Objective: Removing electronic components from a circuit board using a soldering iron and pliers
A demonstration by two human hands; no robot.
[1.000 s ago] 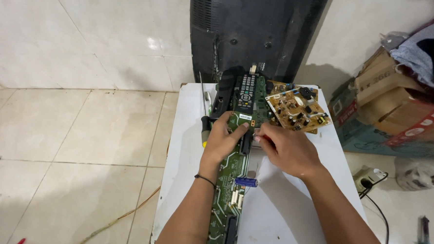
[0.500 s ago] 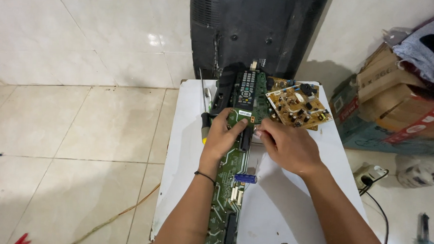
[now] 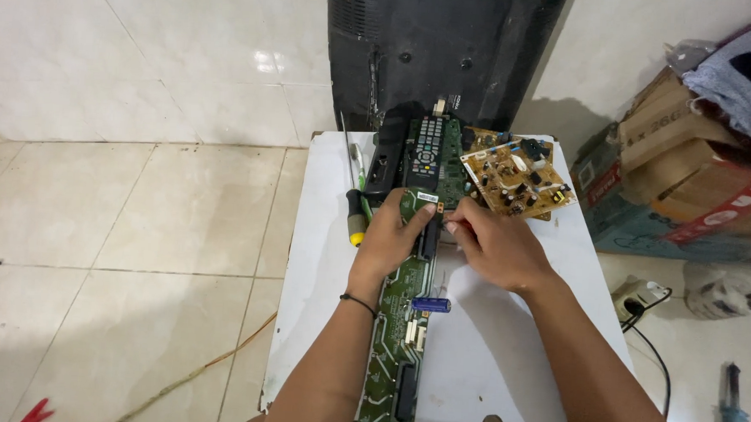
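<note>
While both hands work at the middle of the white counter [image 3: 323, 259], the left hand [image 3: 389, 239] lies palm-down on the long green circuit board [image 3: 396, 355], which runs lengthwise from the near edge of the counter up toward the black remote control [image 3: 426, 150]. The left fingers [image 3: 417, 217] are curled together and pressed onto the upper part of the board, next to a dark connector strip; a thin dark band sits on that wrist. The right hand [image 3: 492, 246] rests just beside the left, its fingers [image 3: 458, 216] drawn together at the board's right edge, pinched on something too small to make out. A blue cylindrical capacitor [image 3: 430, 304] lies on the counter touching the board's right edge, below the right hand. A screwdriver with a yellow and black handle [image 3: 356, 210] lies just left of the left hand, its shaft pointing away from the person. A tan circuit board [image 3: 516, 177] crowded with components sits at the far right of the counter, near the remote control. A black television back panel [image 3: 442, 45] stands upright behind the counter against the tiled wall. Cardboard boxes [image 3: 672, 177] are stacked on the floor to the right, and an orange cable [image 3: 208, 368] trails over the floor tiles on the left.
</note>
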